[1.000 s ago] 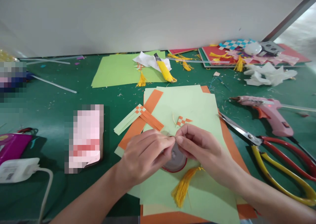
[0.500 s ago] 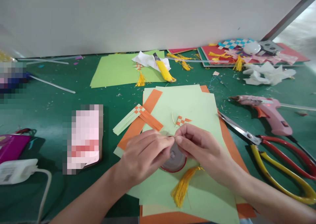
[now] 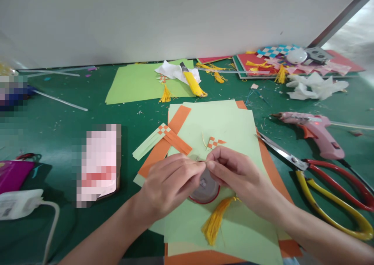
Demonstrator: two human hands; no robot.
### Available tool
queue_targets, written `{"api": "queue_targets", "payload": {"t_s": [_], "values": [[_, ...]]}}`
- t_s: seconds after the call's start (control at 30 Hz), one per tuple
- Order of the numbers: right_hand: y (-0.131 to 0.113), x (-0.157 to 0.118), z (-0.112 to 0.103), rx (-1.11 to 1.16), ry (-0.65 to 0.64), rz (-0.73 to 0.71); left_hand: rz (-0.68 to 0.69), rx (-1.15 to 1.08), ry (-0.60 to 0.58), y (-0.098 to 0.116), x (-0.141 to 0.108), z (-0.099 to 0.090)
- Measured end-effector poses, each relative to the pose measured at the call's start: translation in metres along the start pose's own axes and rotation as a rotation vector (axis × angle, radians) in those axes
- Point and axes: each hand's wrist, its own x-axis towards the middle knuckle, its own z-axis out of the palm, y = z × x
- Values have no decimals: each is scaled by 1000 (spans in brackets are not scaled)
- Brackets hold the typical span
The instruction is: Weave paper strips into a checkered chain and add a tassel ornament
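Observation:
My left hand (image 3: 172, 183) and my right hand (image 3: 238, 171) meet fingertip to fingertip, both pinched closed; what lies between them is too small to make out. Just below them a round grey disc with a red rim (image 3: 206, 189) is partly covered by my left hand. A yellow tassel (image 3: 216, 222) lies under my right wrist on pale green sheets (image 3: 216, 119). Beyond the hands are a small orange-and-white checkered piece (image 3: 214, 142) and a thin curved string (image 3: 203, 140). To the left, woven orange and pale green strips (image 3: 164, 129) cross an orange strip (image 3: 180, 121).
Open scissors (image 3: 298, 163) and a pink glue gun (image 3: 318, 130) lie at the right. A blurred-out phone (image 3: 97, 165) and a white plug with cable (image 3: 22, 204) are at the left. Behind stand a yellow cutter (image 3: 193, 83), green sheets (image 3: 125, 83) and crumpled tissue (image 3: 315, 86).

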Motion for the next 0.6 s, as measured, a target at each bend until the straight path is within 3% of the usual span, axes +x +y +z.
{"api": "queue_targets", "payload": {"t_s": [0.6], "values": [[3, -1, 2, -17, 20, -2, -10, -15, -8, 2, 1, 1]]}}
